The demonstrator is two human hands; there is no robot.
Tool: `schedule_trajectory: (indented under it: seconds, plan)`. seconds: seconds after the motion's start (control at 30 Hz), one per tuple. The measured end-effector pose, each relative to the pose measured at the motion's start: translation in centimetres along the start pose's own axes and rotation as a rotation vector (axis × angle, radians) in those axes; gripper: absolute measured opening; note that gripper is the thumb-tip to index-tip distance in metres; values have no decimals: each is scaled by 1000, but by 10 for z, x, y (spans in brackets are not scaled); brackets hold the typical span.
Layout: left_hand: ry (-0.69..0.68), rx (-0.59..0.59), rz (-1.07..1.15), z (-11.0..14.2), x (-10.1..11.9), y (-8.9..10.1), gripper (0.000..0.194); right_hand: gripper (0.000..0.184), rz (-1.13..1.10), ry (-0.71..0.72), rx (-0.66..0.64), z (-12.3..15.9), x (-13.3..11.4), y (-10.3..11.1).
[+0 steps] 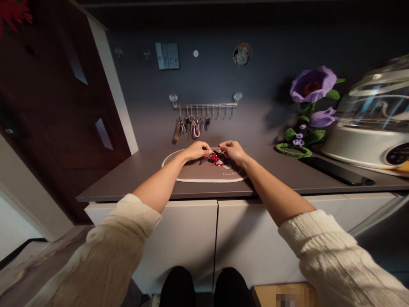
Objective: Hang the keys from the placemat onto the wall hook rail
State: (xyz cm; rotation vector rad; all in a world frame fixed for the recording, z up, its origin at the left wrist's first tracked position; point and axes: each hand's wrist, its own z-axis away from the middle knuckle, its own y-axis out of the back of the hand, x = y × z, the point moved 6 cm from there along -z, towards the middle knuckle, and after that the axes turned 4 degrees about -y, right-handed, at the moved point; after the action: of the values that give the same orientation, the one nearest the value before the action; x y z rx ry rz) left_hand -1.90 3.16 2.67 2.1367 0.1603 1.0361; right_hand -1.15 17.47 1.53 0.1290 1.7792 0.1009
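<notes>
One red-corded bunch (pixel 216 159), its small pieces blurring and partly hiding: left hand (pixel 198 150) and right hand (pixel 233 152) are pinching it over a rounded, pale-rimmed mat (pixel 204 174).

Brown counter (pixel 128 175) bears mat (pixel 204 174), phone (pixel 338 170), flower ornament (pixel 294 150), white appliance (pixel 361 145).

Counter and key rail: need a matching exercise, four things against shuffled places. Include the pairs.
Things:
1. Red cord
2. Pink clip
3. Black phone
4. Large purple flower

Places:
A. Flat on the counter
B. Hanging from the hook rail
C. Upright, beside the white appliance
D. At the mat, between the left hand and the right hand

Pairs: 1-D, 2-B, 3-A, 4-C
</notes>
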Motion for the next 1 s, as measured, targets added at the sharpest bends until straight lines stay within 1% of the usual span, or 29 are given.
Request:
schedule_trajectory:
  seconds: [0.1, 0.23, 0.37, 0.5, 0.67, 0.87, 1.0]
  plan:
    - [31, 74, 6, 0, 0, 6, 18, 14, -4, 7, -12, 0, -1, 0]
    - [-24, 150, -59, 0, 6, 13, 16, 12, 14, 25, -22, 0, -2, -1]
    - [-40, 183, -46, 0, 10, 16, 18, 9, 32, 60, -24, -2, -3, -1]
    - [-49, 208, 8, -1, 12, 18, 19, 10, 38, 97, -33, -1, -6, -3]
    - [-35, 264, 95, -2, 10, 21, 23, 16, 39, 166, -89, 4, -13, -10]
    - [-42, 317, 260, -3, 9, 23, 25, 23, 40, 220, -156, 6, -17, -15]
    - [-41, 341, 365, -5, 8, 22, 26, 26, 37, 265, -158, 8, -20, -16]
